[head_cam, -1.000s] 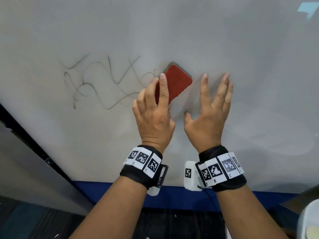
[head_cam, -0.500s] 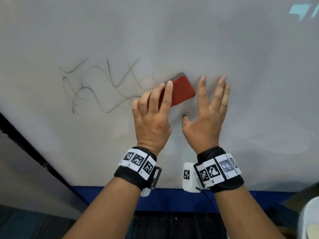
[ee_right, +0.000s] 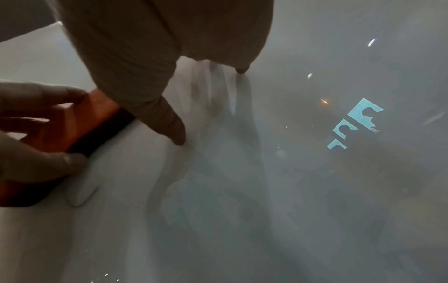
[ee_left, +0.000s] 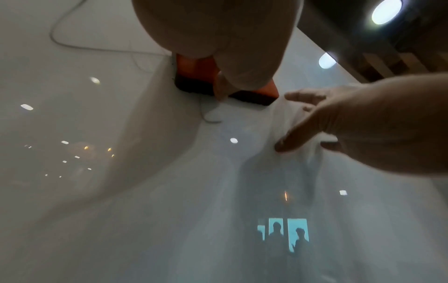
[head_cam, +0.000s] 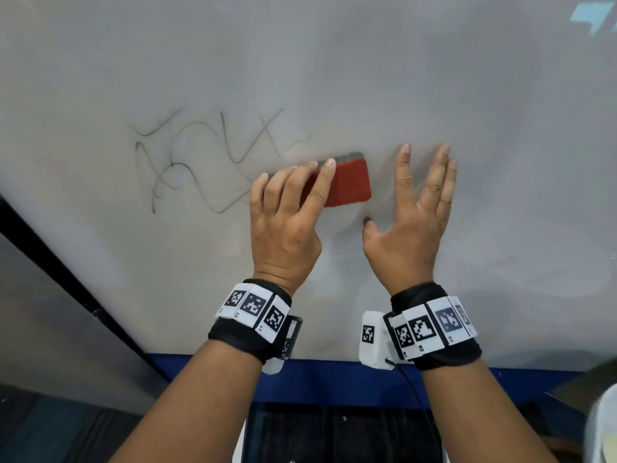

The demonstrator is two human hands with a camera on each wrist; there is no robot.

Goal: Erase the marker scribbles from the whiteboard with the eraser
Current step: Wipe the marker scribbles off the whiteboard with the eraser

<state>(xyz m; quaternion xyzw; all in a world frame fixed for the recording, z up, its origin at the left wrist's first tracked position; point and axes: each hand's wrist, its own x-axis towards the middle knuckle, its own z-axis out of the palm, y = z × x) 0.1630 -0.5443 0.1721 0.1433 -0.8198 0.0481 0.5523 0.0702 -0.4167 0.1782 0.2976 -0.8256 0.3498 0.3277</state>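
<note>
Since the earlier frame, the eraser (head_cam: 347, 183) has been turned from a diagonal set to nearly level and drawn slightly lower on the whiteboard (head_cam: 334, 61); both hands have been carried with it. Read from left to right: the marker scribbles (head_cam: 207, 162) are seen left of the eraser, their nearest strokes just beside its left end and apparently unwiped, a faint smear being visible where the topmost line fades near the pad; the left hand (head_cam: 287, 222) is laid over the eraser's left part, fingers (head_cam: 329, 163) curled over its upper edge and, in the right wrist view, the thumb (ee_right: 70, 160) tucked at the opposite edge, so that the red-backed block (ee_right: 80, 122) is held with its dark felt against the board; the right hand (head_cam: 410, 222) is spread wide and flat on the bare board just right of the eraser, holding nothing. For the step in hand, the felt is best kept flush and pressed evenly; the stroke is best carried leftward across the whole tangle in overlapping passes; tilting onto an edge would probably leave streaks; the bracing hand is best kept off the ink. Reflections of lights are carried by the glossy surface; a blue rail (head_cam: 334, 379) borders the board below.
</note>
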